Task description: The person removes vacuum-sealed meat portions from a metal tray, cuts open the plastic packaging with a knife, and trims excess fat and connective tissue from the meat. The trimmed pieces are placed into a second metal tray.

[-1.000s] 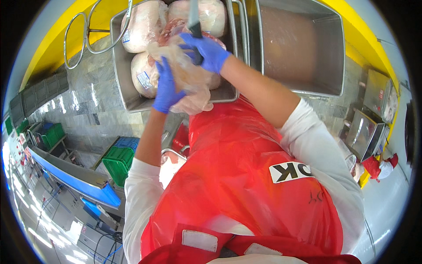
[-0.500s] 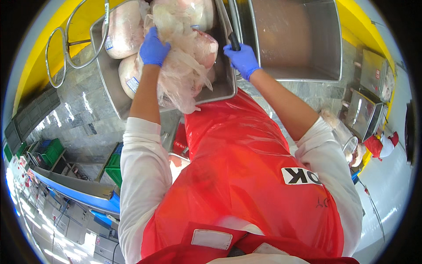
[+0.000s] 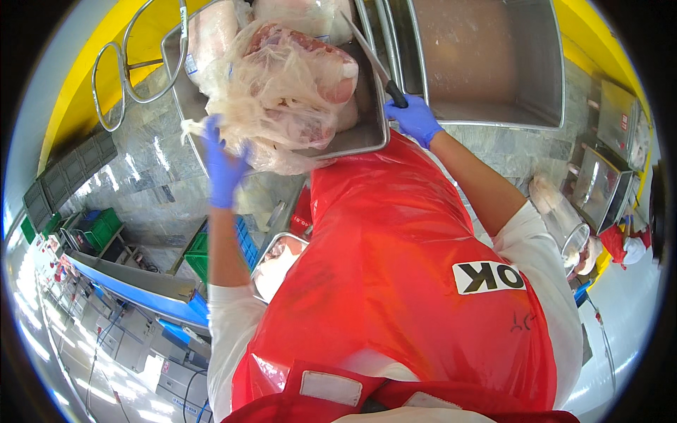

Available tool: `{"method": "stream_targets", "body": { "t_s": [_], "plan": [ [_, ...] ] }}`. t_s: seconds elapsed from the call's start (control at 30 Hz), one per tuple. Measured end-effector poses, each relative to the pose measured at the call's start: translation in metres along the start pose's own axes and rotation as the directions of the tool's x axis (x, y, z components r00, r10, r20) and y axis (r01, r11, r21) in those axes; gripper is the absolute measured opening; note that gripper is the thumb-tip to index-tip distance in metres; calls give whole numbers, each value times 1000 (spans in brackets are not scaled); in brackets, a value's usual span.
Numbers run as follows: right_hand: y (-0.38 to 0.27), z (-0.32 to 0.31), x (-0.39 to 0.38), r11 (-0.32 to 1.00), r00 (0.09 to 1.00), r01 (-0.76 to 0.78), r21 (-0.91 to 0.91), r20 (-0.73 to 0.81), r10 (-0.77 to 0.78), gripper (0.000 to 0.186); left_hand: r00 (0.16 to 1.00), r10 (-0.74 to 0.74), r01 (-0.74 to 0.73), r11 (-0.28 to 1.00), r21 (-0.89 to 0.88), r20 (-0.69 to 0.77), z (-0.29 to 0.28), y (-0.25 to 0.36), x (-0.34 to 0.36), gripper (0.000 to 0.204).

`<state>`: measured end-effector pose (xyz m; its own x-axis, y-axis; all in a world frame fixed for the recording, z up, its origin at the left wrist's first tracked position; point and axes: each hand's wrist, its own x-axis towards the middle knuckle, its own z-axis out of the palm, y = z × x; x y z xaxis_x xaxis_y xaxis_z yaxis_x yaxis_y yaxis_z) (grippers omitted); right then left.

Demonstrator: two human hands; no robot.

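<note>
A steel tub [image 3: 375, 137] holds several large meat pieces in clear wrap [image 3: 211, 42]. In its middle, a red-and-pink cut [image 3: 335, 74] shows from under loose, crumpled plastic [image 3: 271, 95]. My left hand [image 3: 224, 162], in a blue glove and smeared by motion, is at the tub's lower-left corner beside a pale strip of plastic; whether it grips the strip is unclear. My right hand [image 3: 416, 120], also blue-gloved, is closed on the black handle of a knife [image 3: 370, 53] at the tub's right side, its blade angled up and left.
A second steel tub [image 3: 557, 84] stands to the right. Steel loops [image 3: 109, 88] stand at upper left. Green crates [image 3: 99, 229] and a blue-edged conveyor [image 3: 134, 282] are at lower left. A person in red and white [image 3: 624, 247] is at far right, near steel carts [image 3: 592, 190].
My right hand has moved the knife from over the meat out to the tub's right side. My left hand has come down and left from the plastic, leaving more of the cut in view.
</note>
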<state>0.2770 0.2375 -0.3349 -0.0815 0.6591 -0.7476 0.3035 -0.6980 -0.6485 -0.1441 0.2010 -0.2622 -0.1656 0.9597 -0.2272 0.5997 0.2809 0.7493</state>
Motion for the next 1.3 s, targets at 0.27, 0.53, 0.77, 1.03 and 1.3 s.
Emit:
{"method": "stream_targets", "body": {
  "t_s": [0.27, 0.53, 0.77, 1.03, 1.3],
  "plan": [
    [18, -43, -27, 997, 996, -75, -30, -58, 73, 20, 719, 441, -695, 457, 556, 537, 123, -7, -11, 47],
    [37, -62, -34, 995, 991, 85, -61, -102, -90, 23, 904, 217, -405, 713, 572, 369, 185, 34, 53, 15],
    [54, -79, -44, 998, 984, 63, 10, -168, -61, 26, 885, -322, 461, 704, -541, 335, 187, 84, 67, 15],
    [50, -85, -52, 967, 973, 189, -172, -102, -208, 27, 897, -224, 378, 834, -400, 381, 26, 151, 11, 15],
    [26, -62, -46, 844, 953, 292, -450, 59, -298, 25, 880, -471, 465, 835, -293, 53, -21, 43, -14, 23]
  ]
}}
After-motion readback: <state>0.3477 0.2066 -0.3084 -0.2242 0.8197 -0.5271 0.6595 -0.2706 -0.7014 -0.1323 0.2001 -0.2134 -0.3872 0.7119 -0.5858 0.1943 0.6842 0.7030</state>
